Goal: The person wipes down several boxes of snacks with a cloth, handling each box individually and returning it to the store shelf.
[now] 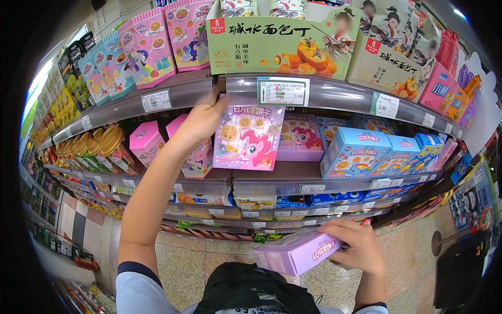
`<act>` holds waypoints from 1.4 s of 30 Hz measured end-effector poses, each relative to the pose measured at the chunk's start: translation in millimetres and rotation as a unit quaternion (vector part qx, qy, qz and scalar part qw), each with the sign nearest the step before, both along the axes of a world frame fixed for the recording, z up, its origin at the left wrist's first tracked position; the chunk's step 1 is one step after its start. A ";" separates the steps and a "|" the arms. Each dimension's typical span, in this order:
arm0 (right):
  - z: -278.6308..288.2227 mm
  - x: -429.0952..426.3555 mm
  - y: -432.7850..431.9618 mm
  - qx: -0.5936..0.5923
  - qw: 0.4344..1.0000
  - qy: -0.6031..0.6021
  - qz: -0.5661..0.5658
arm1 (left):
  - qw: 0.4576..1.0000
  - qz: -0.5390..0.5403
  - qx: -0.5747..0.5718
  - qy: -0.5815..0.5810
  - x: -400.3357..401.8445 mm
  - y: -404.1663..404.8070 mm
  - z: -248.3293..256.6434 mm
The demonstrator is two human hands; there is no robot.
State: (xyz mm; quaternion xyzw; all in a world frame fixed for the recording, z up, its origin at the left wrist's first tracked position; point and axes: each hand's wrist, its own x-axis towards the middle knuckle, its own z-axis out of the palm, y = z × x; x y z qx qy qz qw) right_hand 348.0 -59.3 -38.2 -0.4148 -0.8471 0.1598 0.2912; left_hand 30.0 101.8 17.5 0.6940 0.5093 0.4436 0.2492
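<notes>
My left hand (208, 117) reaches up to the shelf and grips the upper left edge of a pink-purple biscuit box (249, 141) with a pony on its front. That box stands at the shelf's front edge, its top overlapping the price rail above. Its fingertips are blurred. Low in front of my body, my right hand (355, 245) holds a lilac biscuit box (300, 255) by its right end, tilted. Just behind the upper box is another pink pony box (300, 137) on the same shelf.
Light blue biscuit boxes (357, 151) stand to the right, and pink hexagonal boxes (147, 139) to the left. A clear price rail (333, 92) runs above, under green display cartons (274, 47). A black bag (255, 288) hangs at my front above the tiled floor (180, 261).
</notes>
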 end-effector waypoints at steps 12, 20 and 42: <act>12.2 -21.0 12.6 0.148 0.988 0.035 -0.023 | 0.993 0.085 0.029 -0.082 16.7 19.0 -20.6; 28.1 -48.4 42.6 0.262 0.963 -0.005 -0.053 | 0.946 0.116 -0.148 -0.266 10.1 73.4 -42.4; 42.5 -123.6 140.8 0.126 0.987 0.099 -0.013 | 0.988 0.051 0.136 -0.060 25.2 -55.4 -54.3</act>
